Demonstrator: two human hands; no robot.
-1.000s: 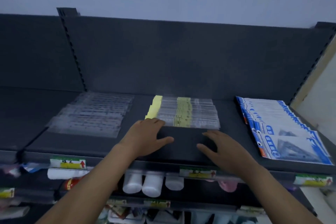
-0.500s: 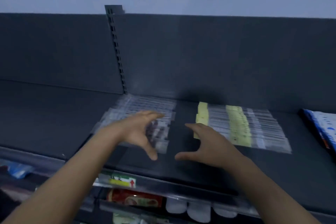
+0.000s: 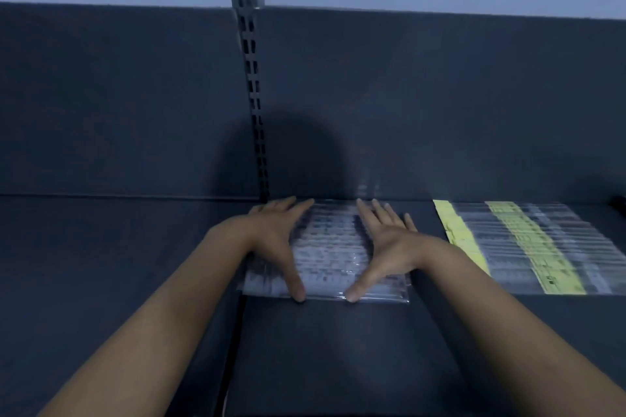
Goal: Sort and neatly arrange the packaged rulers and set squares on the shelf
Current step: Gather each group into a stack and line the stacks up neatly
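Note:
A stack of clear-packaged rulers (image 3: 327, 254) lies flat on the dark shelf (image 3: 338, 349), its back edge near the shelf's rear panel. My left hand (image 3: 276, 240) rests flat on its left part, fingers straight, thumb at the front edge. On the stack's right part my right hand (image 3: 382, 247) lies flat in the same way, thumb reaching the front edge. To the right, a second row of clear ruler packs with yellow labels (image 3: 528, 247) lies fanned out on the shelf.
A slotted upright post (image 3: 254, 95) runs up the dark rear panel just behind my left hand. A seam between two shelf boards (image 3: 233, 349) runs forward under my left forearm. The board to the left (image 3: 101, 264) is bare.
Both hands moved forward from hovering over the clear ruler stack and now lie flat on it. The view shifted left and closer, so the blue packs at the right are out of sight.

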